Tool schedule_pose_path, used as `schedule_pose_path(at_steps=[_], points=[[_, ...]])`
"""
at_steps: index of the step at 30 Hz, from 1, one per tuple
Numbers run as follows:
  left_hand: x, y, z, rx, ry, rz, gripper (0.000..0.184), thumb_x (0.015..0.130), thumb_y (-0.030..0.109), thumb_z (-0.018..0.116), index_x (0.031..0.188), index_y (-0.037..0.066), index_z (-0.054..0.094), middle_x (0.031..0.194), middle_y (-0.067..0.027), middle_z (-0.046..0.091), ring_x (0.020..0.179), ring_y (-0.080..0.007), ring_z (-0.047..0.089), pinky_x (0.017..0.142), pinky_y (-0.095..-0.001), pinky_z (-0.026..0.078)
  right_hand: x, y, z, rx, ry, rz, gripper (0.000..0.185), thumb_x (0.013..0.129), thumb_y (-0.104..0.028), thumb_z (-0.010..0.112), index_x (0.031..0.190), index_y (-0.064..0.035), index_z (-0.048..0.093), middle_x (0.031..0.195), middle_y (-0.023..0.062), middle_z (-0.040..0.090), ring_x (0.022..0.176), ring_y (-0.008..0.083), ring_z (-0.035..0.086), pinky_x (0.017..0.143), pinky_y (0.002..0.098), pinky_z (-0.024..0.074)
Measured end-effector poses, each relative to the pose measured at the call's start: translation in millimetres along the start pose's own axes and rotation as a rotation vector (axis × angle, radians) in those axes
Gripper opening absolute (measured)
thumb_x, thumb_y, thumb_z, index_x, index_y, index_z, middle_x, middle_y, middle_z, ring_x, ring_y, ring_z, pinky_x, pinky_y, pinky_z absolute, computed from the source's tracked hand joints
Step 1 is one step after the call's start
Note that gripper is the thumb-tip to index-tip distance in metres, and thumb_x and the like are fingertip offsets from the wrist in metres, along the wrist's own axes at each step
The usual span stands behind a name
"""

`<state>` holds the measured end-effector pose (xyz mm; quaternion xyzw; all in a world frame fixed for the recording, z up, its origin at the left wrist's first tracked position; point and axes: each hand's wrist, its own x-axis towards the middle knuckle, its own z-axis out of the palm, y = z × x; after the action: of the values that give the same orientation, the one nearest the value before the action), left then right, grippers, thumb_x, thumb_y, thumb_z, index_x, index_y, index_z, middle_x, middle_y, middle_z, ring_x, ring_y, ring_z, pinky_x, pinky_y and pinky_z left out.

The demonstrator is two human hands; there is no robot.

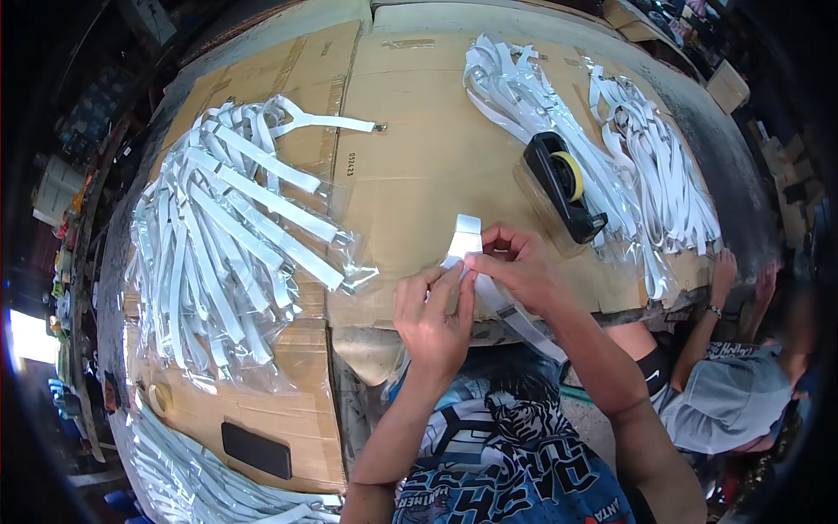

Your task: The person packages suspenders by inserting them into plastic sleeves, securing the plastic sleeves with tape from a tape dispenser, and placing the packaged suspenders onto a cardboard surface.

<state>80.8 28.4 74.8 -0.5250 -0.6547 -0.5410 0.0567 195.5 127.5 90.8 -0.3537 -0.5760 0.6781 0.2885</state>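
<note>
Over the cardboard near the table's front edge, both hands pinch a white lanyard (466, 243). My left hand (432, 319) closes its fingers on the near left side of the strap. My right hand (521, 266) grips it from the right, thumb and fingertips meeting close to the left ones. A flat white end stands up beyond the fingers. The rest of the strap (524, 327) hangs down to the right past the table edge, by my shirt. The fingers hide the middle of the lanyard.
Bagged white lanyards (218, 236) lie left, with other piles (550, 113) at the right and lower left. A black tape dispenser (559, 188) sits right of my hands. A phone (256, 450) and tape roll (161, 399) lie lower left. Another person (733, 393) is at right.
</note>
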Motion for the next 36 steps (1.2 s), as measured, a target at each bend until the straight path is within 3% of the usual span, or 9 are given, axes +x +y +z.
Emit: schedule_pose_path(at_steps=[7,13,16,22,25,28,31,34,36], points=[[6,7,0,0.028,0.014,-0.055,0.017,0.076,0.005,0.075,0.092,0.004,0.071,0.083,-0.0078,0.062,0.076,-0.0249,0.056,0.067,-0.0359,0.045,0,-8,4,-0.018,0.03,-0.036,0.019,0.083,-0.012,0.072,0.096,0.0006,0.064,0.091,0.0042,0.066,0.079,0.0075,0.059,0.072,0.0236,0.047],[7,5,-5,0.009,-0.041,-0.095,0.013,0.079,0.003,0.071,0.092,0.002,0.07,0.079,-0.0102,0.063,0.074,-0.0273,0.06,0.066,-0.0371,0.047,-4,-11,4,-0.034,-0.052,-0.027,0.032,0.084,-0.01,0.071,0.111,0.0044,0.061,0.093,0.0052,0.066,0.085,0.0078,0.06,0.074,0.0224,0.0474],[7,3,-5,-0.011,-0.042,-0.042,0.012,0.08,0.0,0.071,0.091,0.0,0.07,0.079,-0.0124,0.065,0.066,-0.0246,0.062,0.06,-0.0323,0.05,-5,-10,2,-0.008,-0.076,0.018,0.033,0.085,-0.007,0.068,0.114,0.0052,0.059,0.095,0.0052,0.066,0.086,0.0072,0.06,0.075,0.0223,0.0476],[1,9,0,-0.077,-0.048,-0.051,0.019,0.081,0.001,0.072,0.099,-0.001,0.067,0.083,-0.0125,0.064,0.067,-0.0216,0.063,0.059,-0.0314,0.051,-2,-10,3,-0.029,-0.001,-0.055,0.026,0.087,-0.005,0.065,0.111,0.0046,0.061,0.097,0.005,0.066,0.084,0.006,0.059,0.073,0.0219,0.0469],[-2,9,-4,-0.136,-0.081,-0.149,0.025,0.077,0.001,0.072,0.102,0.002,0.065,0.088,-0.0125,0.063,0.075,-0.0296,0.063,0.065,-0.0373,0.052,-2,-17,4,-0.047,0.013,-0.045,0.025,0.087,-0.005,0.065,0.109,0.004,0.061,0.095,0.0043,0.065,0.082,0.0051,0.057,0.071,0.0216,0.0459],[-2,4,-7,-0.062,-0.068,-0.069,0.018,0.079,-0.002,0.071,0.096,-0.001,0.066,0.081,-0.0122,0.063,0.065,-0.0198,0.061,0.06,-0.0308,0.05,1,-19,2,-0.086,0.028,-0.059,0.025,0.087,-0.006,0.065,0.109,0.0034,0.062,0.093,0.0038,0.065,0.08,0.0043,0.056,0.069,0.0216,0.0456],[2,5,-12,-0.052,-0.078,-0.067,0.016,0.078,-0.003,0.071,0.094,-0.001,0.066,0.08,-0.0121,0.064,0.066,-0.0194,0.061,0.061,-0.0311,0.05,3,-17,3,-0.109,0.014,-0.078,0.025,0.087,-0.007,0.066,0.109,0.0032,0.062,0.092,0.0035,0.065,0.08,0.0041,0.057,0.069,0.0213,0.0456],[10,8,-17,-0.136,-0.122,-0.177,0.016,0.077,0.003,0.073,0.091,-0.001,0.066,0.08,-0.0132,0.063,0.072,-0.0293,0.063,0.063,-0.0361,0.051,1,-20,6,-0.036,-0.013,-0.077,0.025,0.086,-0.008,0.066,0.108,0.0029,0.062,0.092,0.0033,0.065,0.08,0.0041,0.057,0.069,0.0212,0.0457],[17,10,-18,-0.136,-0.11,-0.18,0.016,0.077,0.005,0.074,0.09,-0.001,0.067,0.08,-0.0133,0.064,0.072,-0.0298,0.063,0.064,-0.0368,0.05,1,-18,5,-0.042,-0.02,-0.074,0.024,0.086,-0.01,0.068,0.107,0.0006,0.063,0.095,0.0022,0.065,0.083,0.0053,0.057,0.074,0.0227,0.0459]])
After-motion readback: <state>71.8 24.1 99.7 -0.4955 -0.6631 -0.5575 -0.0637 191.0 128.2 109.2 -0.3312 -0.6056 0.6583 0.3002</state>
